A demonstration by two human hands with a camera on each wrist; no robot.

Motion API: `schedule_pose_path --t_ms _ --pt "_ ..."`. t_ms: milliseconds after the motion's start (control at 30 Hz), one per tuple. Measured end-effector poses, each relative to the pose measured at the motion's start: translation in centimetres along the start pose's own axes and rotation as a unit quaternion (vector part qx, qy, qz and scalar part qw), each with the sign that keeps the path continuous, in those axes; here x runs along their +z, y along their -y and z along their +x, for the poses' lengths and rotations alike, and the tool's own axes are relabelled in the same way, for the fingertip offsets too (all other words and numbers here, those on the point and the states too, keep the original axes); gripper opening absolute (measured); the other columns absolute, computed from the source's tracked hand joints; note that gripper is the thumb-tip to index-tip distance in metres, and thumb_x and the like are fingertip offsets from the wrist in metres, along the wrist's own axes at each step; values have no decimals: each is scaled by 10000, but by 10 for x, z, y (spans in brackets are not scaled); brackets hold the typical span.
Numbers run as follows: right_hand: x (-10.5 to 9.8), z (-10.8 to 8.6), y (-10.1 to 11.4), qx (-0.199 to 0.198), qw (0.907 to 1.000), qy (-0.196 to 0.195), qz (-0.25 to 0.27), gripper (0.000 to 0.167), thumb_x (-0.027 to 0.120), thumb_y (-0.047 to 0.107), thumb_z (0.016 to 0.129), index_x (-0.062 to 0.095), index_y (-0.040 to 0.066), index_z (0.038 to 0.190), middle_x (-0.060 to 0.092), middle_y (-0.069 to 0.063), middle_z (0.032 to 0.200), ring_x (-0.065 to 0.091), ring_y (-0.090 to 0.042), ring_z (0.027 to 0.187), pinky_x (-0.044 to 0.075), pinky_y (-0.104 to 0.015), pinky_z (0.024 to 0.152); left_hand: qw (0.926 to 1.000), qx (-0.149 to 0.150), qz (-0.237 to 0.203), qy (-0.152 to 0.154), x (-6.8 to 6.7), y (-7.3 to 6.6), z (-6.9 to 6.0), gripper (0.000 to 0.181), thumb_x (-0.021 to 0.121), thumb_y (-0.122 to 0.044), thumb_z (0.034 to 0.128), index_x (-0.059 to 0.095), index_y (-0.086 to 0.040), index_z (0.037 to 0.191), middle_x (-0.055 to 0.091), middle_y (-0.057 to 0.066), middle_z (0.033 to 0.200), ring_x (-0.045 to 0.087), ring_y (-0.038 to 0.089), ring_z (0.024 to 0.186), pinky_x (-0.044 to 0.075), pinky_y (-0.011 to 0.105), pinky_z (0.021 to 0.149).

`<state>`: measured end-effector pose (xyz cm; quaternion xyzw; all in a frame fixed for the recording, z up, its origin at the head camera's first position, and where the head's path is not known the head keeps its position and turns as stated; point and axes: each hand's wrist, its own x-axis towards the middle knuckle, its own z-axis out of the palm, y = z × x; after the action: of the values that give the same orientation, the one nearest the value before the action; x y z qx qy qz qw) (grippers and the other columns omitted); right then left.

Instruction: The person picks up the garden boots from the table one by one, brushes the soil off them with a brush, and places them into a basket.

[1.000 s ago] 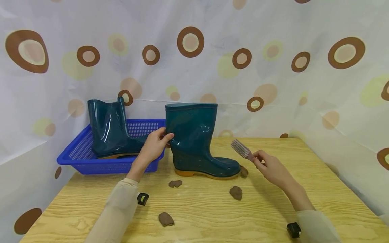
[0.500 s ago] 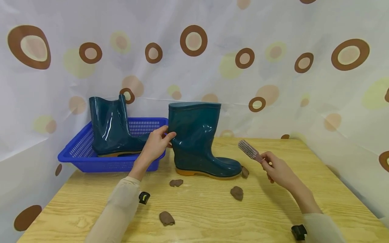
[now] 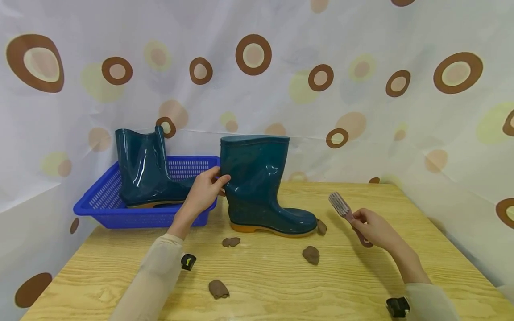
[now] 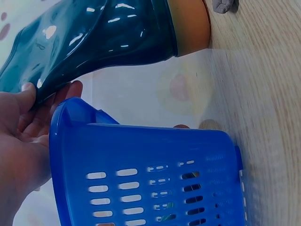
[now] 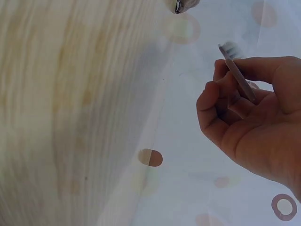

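A dark teal rubber boot (image 3: 257,187) with an orange-tan sole stands upright on the wooden table, toe pointing right. My left hand (image 3: 205,189) pinches the back of its shaft, thumb on the near side and fingers partly hidden behind. In the left wrist view the thumb presses the glossy boot (image 4: 108,37) beside the blue basket. To the right of the toe, my right hand (image 3: 375,227) holds a small mauve brush (image 3: 341,206) by its handle, bristles up and to the left, apart from the boot. The right wrist view shows that brush (image 5: 240,77) edge-on between thumb and fingers.
A blue perforated basket (image 3: 148,219) at the left holds the other teal boot (image 3: 146,174). Brown flat lumps lie on the table (image 3: 273,290): one lump (image 3: 322,227) by the toe, others (image 3: 311,255) nearer the front. A patterned sheet (image 3: 297,107) hangs around the table.
My right hand has moved right and slightly down with the brush, away from the boot, and more of the handle now shows below the fingers. The left hand stays at the boot shaft.
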<state>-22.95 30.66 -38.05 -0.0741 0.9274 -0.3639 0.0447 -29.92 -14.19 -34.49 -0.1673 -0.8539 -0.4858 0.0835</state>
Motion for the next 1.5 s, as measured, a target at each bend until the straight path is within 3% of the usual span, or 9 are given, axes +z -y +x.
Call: schedule_pose_path --t_ms 433,633,833,1200,1500 --pt "-2 4 -12 90 9980 239 -585 323 517 113 1008 544 -171 1159 661 -217 965 563 -175 671 493 -316 575 9998 92 -176 -79 1 1 0 292 515 -317 1044 604 -75 1181 665 154 1121 738 276 885 601 446 801" --pt "-7 2 -16 282 9958 359 -790 327 541 105 989 560 -186 1136 650 -267 1019 590 -196 766 518 -338 619 9998 99 -151 -31 2 1 2 292 522 -333 1039 609 -81 1158 662 142 1118 735 267 902 610 391 772" --pt "-7 0 -16 418 9931 647 -881 403 562 118 980 526 -228 1184 616 -327 1092 598 -237 842 534 -353 643 9998 43 -164 -41 1 1 2 274 525 -330 1038 605 -77 1107 658 141 1093 736 268 883 609 412 777" --pt "-6 -2 -14 762 9916 765 -708 297 612 145 942 580 -119 1075 603 -109 861 557 -186 699 512 -334 569 9994 21 -336 -37 2 -1 2 258 525 -316 1039 598 -71 1076 641 142 1051 707 270 935 611 409 763" --pt "-3 -4 -14 986 9908 773 -504 284 618 155 939 582 -86 1085 614 -98 828 604 -196 687 563 -357 559 9996 77 -286 38 1 -6 6 241 533 -300 1037 613 -78 1085 659 134 1053 711 264 932 610 402 769"
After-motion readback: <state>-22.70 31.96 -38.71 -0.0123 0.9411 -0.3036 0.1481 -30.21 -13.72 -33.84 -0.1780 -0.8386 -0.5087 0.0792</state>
